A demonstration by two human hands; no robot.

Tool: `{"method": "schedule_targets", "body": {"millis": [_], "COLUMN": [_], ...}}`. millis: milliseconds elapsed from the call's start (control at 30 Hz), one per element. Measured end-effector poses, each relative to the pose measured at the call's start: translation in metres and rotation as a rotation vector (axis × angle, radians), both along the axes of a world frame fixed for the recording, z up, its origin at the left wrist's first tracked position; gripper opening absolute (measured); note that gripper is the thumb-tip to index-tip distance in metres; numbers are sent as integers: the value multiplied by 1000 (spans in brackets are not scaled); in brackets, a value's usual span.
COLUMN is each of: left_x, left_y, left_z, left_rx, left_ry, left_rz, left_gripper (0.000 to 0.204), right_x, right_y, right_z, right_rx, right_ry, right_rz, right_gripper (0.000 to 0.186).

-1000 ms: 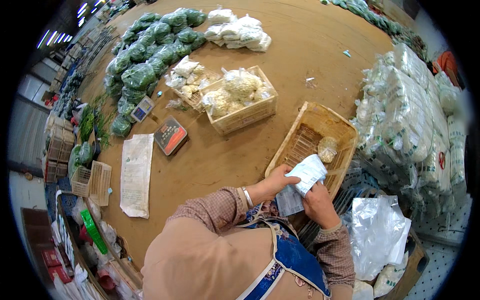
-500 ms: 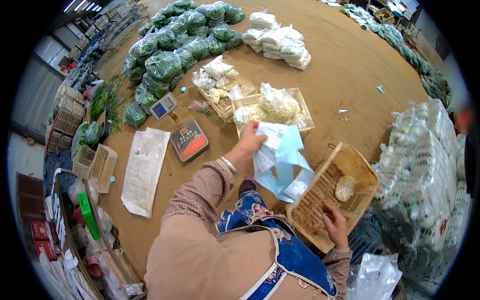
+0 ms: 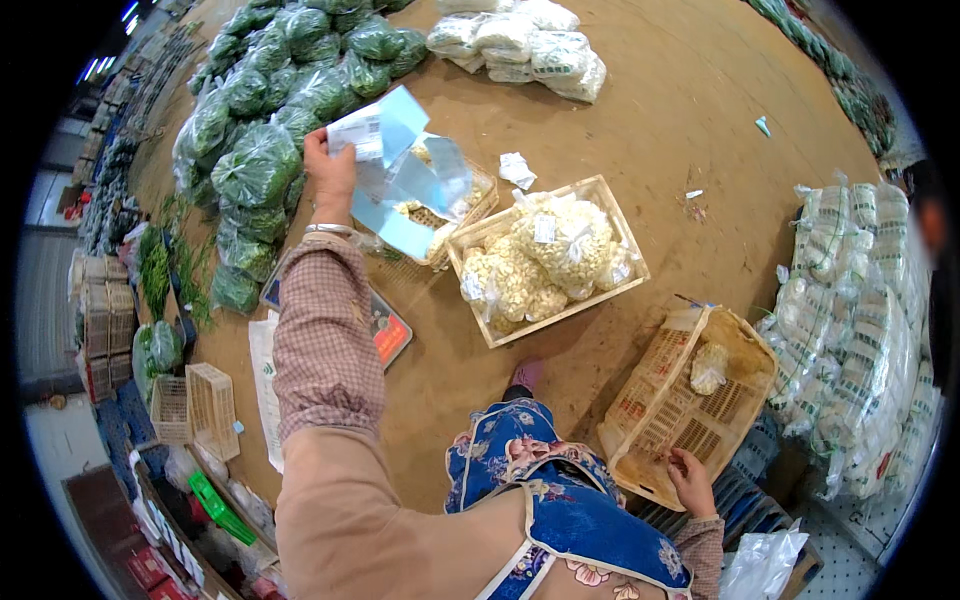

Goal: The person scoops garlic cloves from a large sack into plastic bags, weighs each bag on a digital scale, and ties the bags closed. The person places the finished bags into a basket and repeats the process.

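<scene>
My left hand (image 3: 330,175) holds blue-and-white paper labels (image 3: 398,120) up over a basket (image 3: 480,210) of pale bagged produce behind the front crate. That front crate (image 3: 565,310) holds bags (image 3: 560,245) of small pale pieces, with white labels on some. At lower right my right hand (image 3: 690,480) is open, fingers loosely bent and nothing visible in them, beside a worn plastic crate (image 3: 740,400) that has one small pale bag (image 3: 708,368) inside. My raised forearm and the papers partly hide a scale (image 3: 390,332).
Bags of green produce (image 3: 250,170) are piled at back left, white bags (image 3: 520,50) at back centre. Wrapped bundles (image 3: 850,350) stack on the right. A flat sack (image 3: 265,390), empty-looking crates (image 3: 212,410) and a cluttered cart are left; clear plastic sheets (image 3: 760,560) lie at lower right.
My left hand has carried the papers from over the right crate forward and leftward, and they have fanned apart. My right hand let go of them and stays by that crate.
</scene>
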State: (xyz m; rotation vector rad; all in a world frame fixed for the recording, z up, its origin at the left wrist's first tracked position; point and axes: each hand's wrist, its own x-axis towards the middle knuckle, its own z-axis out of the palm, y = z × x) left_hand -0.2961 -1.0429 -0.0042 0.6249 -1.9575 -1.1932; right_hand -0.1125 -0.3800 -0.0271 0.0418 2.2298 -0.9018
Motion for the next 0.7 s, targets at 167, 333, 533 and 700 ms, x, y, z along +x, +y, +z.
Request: {"method": "schedule_targets", "body": {"millis": [167, 333, 533, 700], "left_x": [-25, -32, -20, 35], "left_y": [-59, -54, 10, 138], "left_z": [-51, -100, -153, -182], "left_rx": [-265, -407, -593, -401], "left_ry": [-342, -746, -944, -1132], "left_rz": [93, 175, -109, -453], "left_gripper": [38, 46, 35, 33], "right_x": [-24, -26, -5, 32], "right_y": [-17, -16, 0, 30], "right_z": [2, 7, 14, 2], "right_rx": [74, 111, 115, 111], "right_ry": [5, -23, -63, -65], "right_rz": [-16, -102, -243, -296], "right_gripper": [31, 31, 32, 35]}}
